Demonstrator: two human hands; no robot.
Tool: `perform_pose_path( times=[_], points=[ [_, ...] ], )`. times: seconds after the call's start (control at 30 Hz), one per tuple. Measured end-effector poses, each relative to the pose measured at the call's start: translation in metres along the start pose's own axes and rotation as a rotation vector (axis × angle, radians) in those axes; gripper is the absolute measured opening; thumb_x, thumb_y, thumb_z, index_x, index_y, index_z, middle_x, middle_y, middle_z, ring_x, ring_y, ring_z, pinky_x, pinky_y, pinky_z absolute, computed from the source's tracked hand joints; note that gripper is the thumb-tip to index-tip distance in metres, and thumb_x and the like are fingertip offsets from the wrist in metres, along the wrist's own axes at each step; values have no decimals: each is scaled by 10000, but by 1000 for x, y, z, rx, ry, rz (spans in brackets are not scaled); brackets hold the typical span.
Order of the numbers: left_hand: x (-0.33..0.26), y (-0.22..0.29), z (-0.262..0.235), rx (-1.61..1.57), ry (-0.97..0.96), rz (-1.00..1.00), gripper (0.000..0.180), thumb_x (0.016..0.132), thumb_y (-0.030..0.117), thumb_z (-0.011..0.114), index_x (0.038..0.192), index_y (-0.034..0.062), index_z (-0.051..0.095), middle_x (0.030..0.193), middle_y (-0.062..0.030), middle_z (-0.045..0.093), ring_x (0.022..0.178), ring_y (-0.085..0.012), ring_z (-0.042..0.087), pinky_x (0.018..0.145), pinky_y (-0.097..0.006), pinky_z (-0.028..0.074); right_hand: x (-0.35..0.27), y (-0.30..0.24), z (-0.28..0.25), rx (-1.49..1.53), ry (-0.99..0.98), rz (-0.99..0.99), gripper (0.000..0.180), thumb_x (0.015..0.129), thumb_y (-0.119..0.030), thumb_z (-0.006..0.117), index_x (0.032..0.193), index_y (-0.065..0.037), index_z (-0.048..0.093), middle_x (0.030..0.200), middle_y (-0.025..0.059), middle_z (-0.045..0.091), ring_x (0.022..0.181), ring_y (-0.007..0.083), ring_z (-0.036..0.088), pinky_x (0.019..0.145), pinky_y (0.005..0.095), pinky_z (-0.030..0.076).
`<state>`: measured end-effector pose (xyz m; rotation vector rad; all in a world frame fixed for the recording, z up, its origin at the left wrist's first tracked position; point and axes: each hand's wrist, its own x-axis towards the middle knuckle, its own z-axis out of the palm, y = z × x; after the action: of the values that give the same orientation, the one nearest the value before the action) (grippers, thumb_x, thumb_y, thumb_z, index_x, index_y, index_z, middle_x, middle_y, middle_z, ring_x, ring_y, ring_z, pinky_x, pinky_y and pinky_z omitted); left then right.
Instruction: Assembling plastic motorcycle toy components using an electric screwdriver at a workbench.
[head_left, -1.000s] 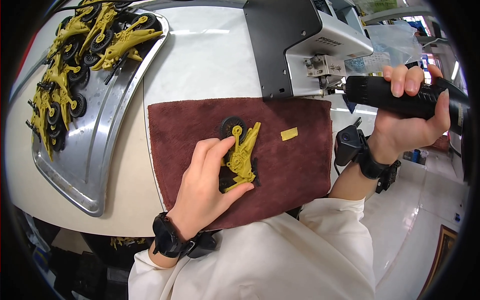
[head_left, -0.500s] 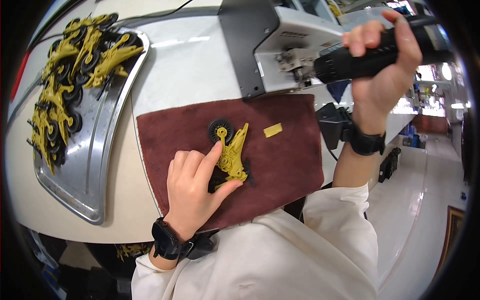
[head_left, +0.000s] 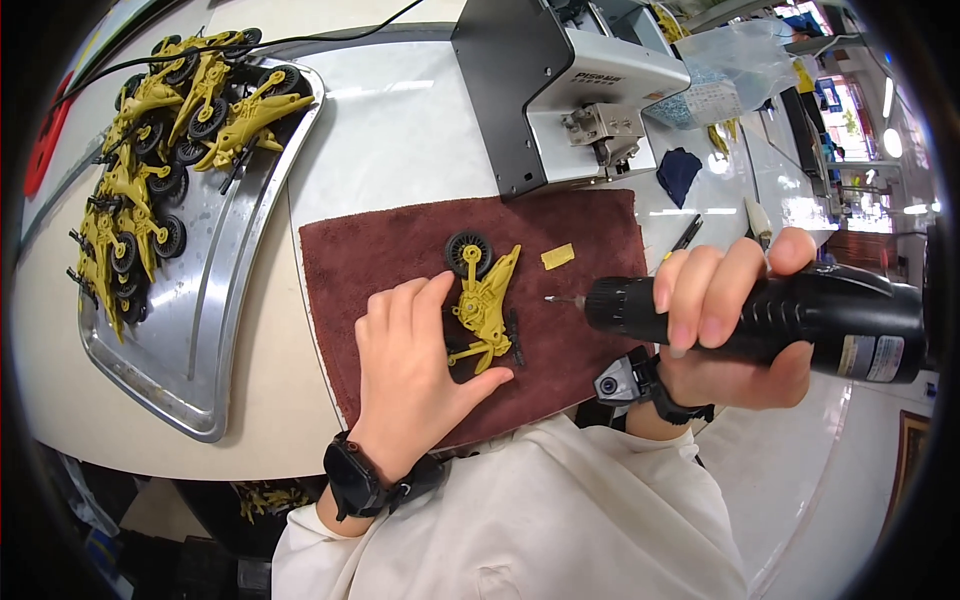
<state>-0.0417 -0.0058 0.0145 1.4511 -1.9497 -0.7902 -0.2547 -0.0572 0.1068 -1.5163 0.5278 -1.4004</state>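
A yellow toy motorcycle (head_left: 486, 308) with one black wheel lies on a dark red cloth (head_left: 400, 235). My left hand (head_left: 408, 345) rests beside its left edge, thumb and forefinger spread apart around it without gripping it. In my right hand (head_left: 735, 310) is a black electric screwdriver (head_left: 640, 308), fingers wrapped round its body. Its thin bit points left toward the motorcycle, a short way off from it. Whether a screw sits on the bit is too small to tell. A small flat yellow strip (head_left: 557, 257) lies on the cloth near the bit.
At the left, a metal tray (head_left: 205, 370) holds several yellow toy motorcycles (head_left: 130, 200) heaped together. A grey and white screw feeder (head_left: 600, 85) stands at the back edge of the cloth. Beside it are a dark blue scrap (head_left: 679, 175), a pen (head_left: 687, 232) and a clear plastic bag (head_left: 735, 60).
My right hand has brought the screwdriver down from the feeder to the cloth's right side. My left fingers have opened away from the motorcycle, which stays on the cloth.
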Motion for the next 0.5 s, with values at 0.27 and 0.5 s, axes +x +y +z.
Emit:
perform_pose_path(
  times=[0.27,0.5],
  points=[
    [7,-6,4,-66,-84,93,847,564,113,839,1314,51,449,1131,-80,570,1055,-270,490,906,-388,346,1,22,4,23,-4,1,569,854,-464,573,1228,-73,395,700,34,510,553,168,513,646,351,418],
    [9,-12,5,-122,-107,106,830,561,91,824,1312,56,473,1105,-62,606,1028,-250,508,899,-374,347,-3,27,6,-43,86,14,555,859,-456,564,1214,-61,401,676,41,508,532,170,510,632,356,426]
  ],
)
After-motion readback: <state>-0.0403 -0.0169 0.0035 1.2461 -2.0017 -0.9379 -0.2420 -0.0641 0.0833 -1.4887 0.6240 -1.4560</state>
